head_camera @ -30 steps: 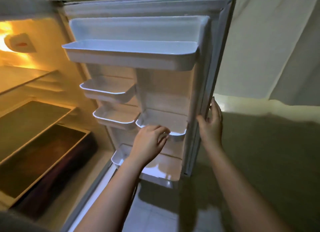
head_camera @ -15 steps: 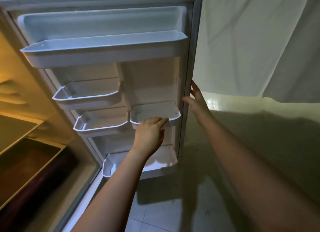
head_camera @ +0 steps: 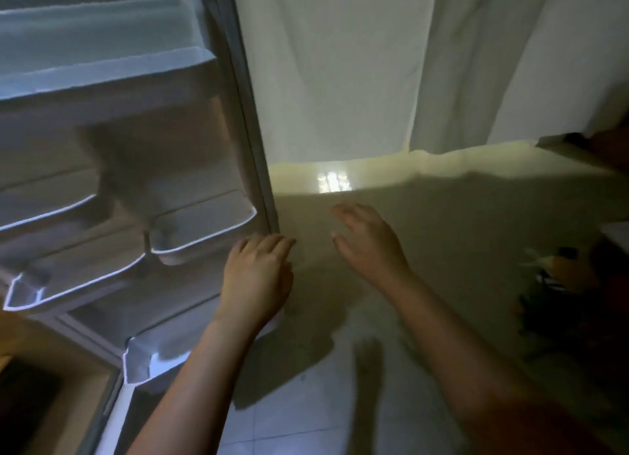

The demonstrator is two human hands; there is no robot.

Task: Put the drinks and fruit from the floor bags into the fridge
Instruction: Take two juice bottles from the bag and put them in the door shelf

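Fridge door [head_camera: 143, 141] stands wide open at left, inner side w/ white door shelves [head_camera: 204, 230] facing the camera; no drinks or fruit on them. Left hand [head_camera: 257, 277] is by the door's outer edge, low down, palm down, fingers loosely bent, nothing in it; can't tell if fingertips touch the edge or just hover in front. Right hand [head_camera: 369, 242] is out in the air to the right of the door, apart from it, fingers spread & relaxed, holding nothing. White curtain [head_camera: 374, 66] hangs behind, w/ a yellowish wall strip under it. Tile floor [head_camera: 306, 413] below, in shadow. Bags [head_camera: 565, 284] sit on the floor at far right, dark & blurry, sth orange-yellow showing among them; contents can't be made out. Fridge interior only a dark sliver at bottom left.
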